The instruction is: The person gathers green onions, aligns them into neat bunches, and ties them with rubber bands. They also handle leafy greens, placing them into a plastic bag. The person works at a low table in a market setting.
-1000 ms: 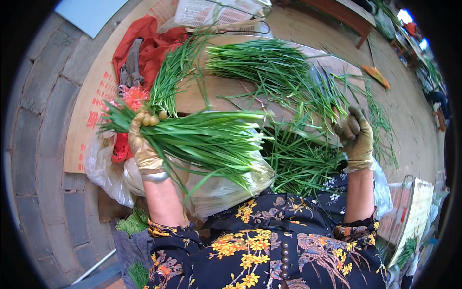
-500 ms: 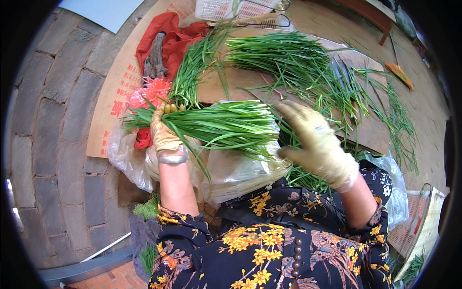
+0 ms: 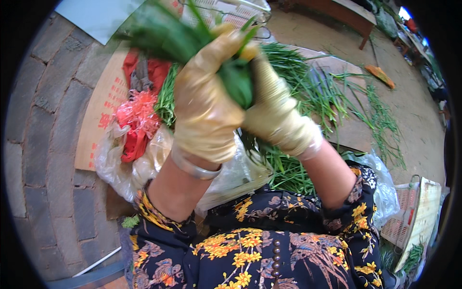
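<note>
A bunch of green garlic chives [image 3: 163,33] is raised close in front of me, its leafy end blurred and pointing up and left. My left hand [image 3: 207,101], in a yellowish glove, is wrapped around the bunch. Against its other side presses my right hand [image 3: 276,106], gloved too, with fingers closed about the stalks; its fingertips are partly hidden. Behind both hands lies a pile of loose chives [image 3: 284,62] on a board [image 3: 353,132]. More chives [image 3: 291,176] rest near my lap, beside a clear plastic sheet [image 3: 233,176].
At the left are a tuft of pink plastic strings [image 3: 142,113], a red cloth [image 3: 161,74] and a clear bag [image 3: 110,161] on printed cardboard [image 3: 94,137]. A white basket [image 3: 240,12] stands at the back. Another crate [image 3: 397,209] leans at the right. Scattered chives [image 3: 385,125] litter the floor.
The bunch has risen toward me and turned, its leafy end now up and left. My right hand, apart from it before, has closed on it alongside my left.
</note>
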